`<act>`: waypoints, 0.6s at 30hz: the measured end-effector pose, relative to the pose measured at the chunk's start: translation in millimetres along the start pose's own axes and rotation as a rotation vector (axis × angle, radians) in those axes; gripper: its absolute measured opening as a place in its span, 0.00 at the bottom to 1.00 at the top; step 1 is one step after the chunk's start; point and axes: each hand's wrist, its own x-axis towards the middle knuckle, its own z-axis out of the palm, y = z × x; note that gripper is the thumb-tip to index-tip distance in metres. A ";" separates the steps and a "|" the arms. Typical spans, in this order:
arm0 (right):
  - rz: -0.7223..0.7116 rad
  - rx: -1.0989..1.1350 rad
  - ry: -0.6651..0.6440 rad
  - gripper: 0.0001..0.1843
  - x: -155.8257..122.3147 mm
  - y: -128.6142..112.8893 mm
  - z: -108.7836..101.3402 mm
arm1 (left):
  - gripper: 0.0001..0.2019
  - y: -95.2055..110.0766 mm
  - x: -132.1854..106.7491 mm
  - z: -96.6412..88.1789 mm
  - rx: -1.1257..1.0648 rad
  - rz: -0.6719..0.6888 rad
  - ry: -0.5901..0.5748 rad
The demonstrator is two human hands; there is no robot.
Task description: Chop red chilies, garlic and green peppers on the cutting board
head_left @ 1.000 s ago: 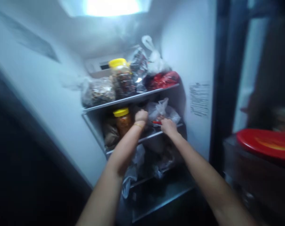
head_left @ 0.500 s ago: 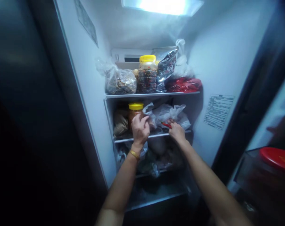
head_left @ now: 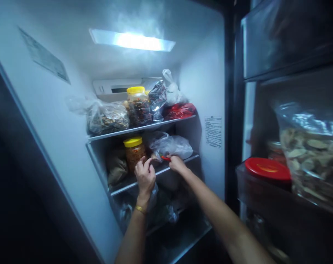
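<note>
My right hand (head_left: 178,165) is closed around a red chili pepper (head_left: 165,158) with a green stem, at the front edge of the middle fridge shelf (head_left: 160,172). Just behind it lies a crumpled white plastic bag (head_left: 177,146). My left hand (head_left: 145,176), with a gold bracelet at the wrist, is raised in front of that shelf with its fingers apart and slightly curled. It holds nothing that I can see. Close behind it stands a yellow-lidded jar (head_left: 134,152) of brownish food. Whether the fingertips touch the jar or the bag cannot be made out.
The upper shelf (head_left: 144,128) carries a clear bag (head_left: 108,116), another yellow-lidded jar (head_left: 138,108) and a red bag (head_left: 180,110). Bags sit on the dim lower shelf. At right, the door rack (head_left: 254,187) holds a red-lidded container (head_left: 267,168) and a bag of dried slices (head_left: 315,157).
My view has turned right, bringing the door rack further into sight. The white bag's upright folds have sunk flatter. My right hand still holds the chili pepper.
</note>
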 end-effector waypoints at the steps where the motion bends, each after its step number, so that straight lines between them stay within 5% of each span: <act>1: -0.022 -0.009 0.014 0.26 -5.9 -1.7 -3.0 | 0.16 -0.2 -1.2 -0.6 -0.015 -0.007 -0.001; 5: -0.061 0.105 0.299 0.22 -44.0 -15.4 -9.3 | 0.14 8.7 -8.7 -8.1 -0.123 -0.056 0.008; 8: -0.073 0.484 0.471 0.20 -77.3 -30.8 0.7 | 0.14 25.5 -21.0 -18.4 -0.274 -0.113 -0.010; 12: -0.007 1.047 0.378 0.12 -110.8 -48.1 31.5 | 0.13 46.7 -49.6 -34.0 -0.429 -0.195 -0.066; 18: 0.595 1.658 0.069 0.15 -161.5 -45.7 88.9 | 0.15 49.1 -117.7 -55.4 -0.484 -0.397 -0.201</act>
